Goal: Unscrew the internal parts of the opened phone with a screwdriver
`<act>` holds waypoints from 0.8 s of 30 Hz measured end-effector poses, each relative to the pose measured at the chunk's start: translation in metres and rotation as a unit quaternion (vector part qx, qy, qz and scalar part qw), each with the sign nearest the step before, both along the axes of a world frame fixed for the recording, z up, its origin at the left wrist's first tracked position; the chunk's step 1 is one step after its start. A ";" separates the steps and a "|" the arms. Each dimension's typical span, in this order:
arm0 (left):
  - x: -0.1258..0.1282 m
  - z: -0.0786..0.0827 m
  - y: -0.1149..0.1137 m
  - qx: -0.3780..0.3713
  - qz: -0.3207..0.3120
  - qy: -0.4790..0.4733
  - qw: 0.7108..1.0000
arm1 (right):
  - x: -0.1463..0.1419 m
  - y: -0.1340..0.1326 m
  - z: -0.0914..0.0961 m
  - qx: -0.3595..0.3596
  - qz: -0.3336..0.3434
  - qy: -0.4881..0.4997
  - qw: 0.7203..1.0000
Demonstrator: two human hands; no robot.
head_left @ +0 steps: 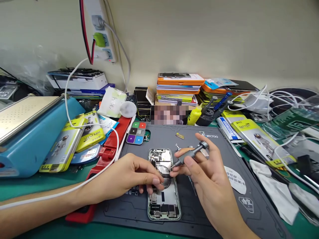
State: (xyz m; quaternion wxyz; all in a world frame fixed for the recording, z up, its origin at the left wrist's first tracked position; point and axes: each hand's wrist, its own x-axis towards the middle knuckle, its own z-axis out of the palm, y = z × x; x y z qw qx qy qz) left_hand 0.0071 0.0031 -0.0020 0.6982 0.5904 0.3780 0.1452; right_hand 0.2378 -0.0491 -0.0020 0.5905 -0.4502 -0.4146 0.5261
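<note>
An opened phone (pixel 167 196) lies on the dark grey work mat (pixel 119 207), its inner parts exposed. In my right hand (pixel 211 182) is a grey screwdriver (pixel 186 157), held between thumb and fingers with its thin tip pointing down and left, over the phone. My left hand (pixel 139 176) reaches over the phone's left edge, fingers pinched together close to the screwdriver tip. What those left fingers hold, if anything, is too small or hidden to tell. A round, shiny part shows in the middle of the phone, partly covered by my left fingers.
A coloured screw tray (pixel 136 133) sits at the mat's back left. Behind it stand a yellow bottle (pixel 194 115) and stacked orange boxes (pixel 179 80). Battery packs (pixel 261 141) flank the mat. A white cable (pixel 115 146) crosses above my left forearm. A red clamp-like tool (pixel 109 149) lies left.
</note>
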 end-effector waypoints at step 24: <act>-0.002 0.010 0.000 -0.017 0.023 -0.015 0.999 | -0.002 -0.007 0.001 0.038 0.021 -0.060 0.997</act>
